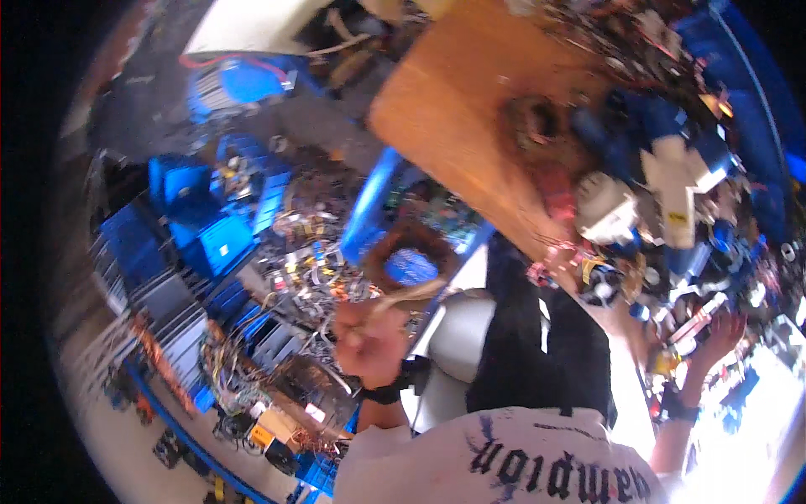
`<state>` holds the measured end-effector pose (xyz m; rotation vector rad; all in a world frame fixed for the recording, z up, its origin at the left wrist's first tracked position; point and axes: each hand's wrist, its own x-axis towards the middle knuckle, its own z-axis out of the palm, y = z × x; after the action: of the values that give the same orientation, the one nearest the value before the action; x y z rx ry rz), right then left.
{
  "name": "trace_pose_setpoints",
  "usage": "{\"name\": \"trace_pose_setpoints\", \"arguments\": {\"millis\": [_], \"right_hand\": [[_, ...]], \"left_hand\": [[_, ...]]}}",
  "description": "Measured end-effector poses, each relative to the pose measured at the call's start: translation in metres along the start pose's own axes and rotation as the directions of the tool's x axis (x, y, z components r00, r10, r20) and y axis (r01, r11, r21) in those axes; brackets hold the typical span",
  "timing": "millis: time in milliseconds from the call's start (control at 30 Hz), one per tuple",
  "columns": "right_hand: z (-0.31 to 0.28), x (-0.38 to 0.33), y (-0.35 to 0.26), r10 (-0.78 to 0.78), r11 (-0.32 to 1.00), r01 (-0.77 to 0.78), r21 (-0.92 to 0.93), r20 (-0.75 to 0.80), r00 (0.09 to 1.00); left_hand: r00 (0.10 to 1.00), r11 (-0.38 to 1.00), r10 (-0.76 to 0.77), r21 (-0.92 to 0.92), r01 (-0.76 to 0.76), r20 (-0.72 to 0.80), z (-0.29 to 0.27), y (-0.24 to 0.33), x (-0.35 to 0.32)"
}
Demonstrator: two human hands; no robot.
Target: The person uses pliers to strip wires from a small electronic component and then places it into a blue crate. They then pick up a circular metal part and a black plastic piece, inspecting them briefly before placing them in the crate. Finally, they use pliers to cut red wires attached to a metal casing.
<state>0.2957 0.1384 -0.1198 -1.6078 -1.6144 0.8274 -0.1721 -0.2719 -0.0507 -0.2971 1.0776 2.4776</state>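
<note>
A white shirt with dark lettering fills the foreground beneath the head camera, above a worker's dark trousers. In front of it the left hand, a dark band at its wrist, is curled around a pale, stick-like piece, which juts out to the right just beside a rough brown ring; blur hides whether the two touch. Blue shows through the ring's opening, and a blue-rimmed container with greenish scraps lies just beyond. Well apart, at far right, the right hand is spread wide, fingers extended, over or against a heap of mixed parts; contact cannot be told. Between the hands, near the trousers, sits a rounded grey-white object. Ahead stretches an orange-brown surface, its right side crowded with scrap, including a white cross-shaped part bearing a yellow patch and, near it, a rounded white piece. To the left, loose wires and small parts spread beside blue bins, with a coppery bundle farther out and a small orange-yellow box toward the lower edge.
</note>
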Motion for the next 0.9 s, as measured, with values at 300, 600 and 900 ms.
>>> {"name": "trace_pose_setpoints", "arguments": {"millis": [300,600,900], "right_hand": [[0.146,-0.148,-0.146,-0.130,0.891,0.345,-0.295,0.563,0.816],[0.109,-0.128,-0.077,-0.035,0.879,0.301,-0.370,0.578,0.815],[0.072,-0.102,-0.055,-0.030,0.640,0.314,-0.702,0.385,0.922]], "left_hand": [[0.983,0.835,0.135,0.548,-0.046,-0.125,-0.100,-0.021,0.025],[0.992,-0.175,-0.036,0.978,0.116,-0.124,-0.346,-0.088,0.100],[0.923,-0.495,-0.255,0.859,0.130,-0.287,-0.515,-0.183,0.142]]}}
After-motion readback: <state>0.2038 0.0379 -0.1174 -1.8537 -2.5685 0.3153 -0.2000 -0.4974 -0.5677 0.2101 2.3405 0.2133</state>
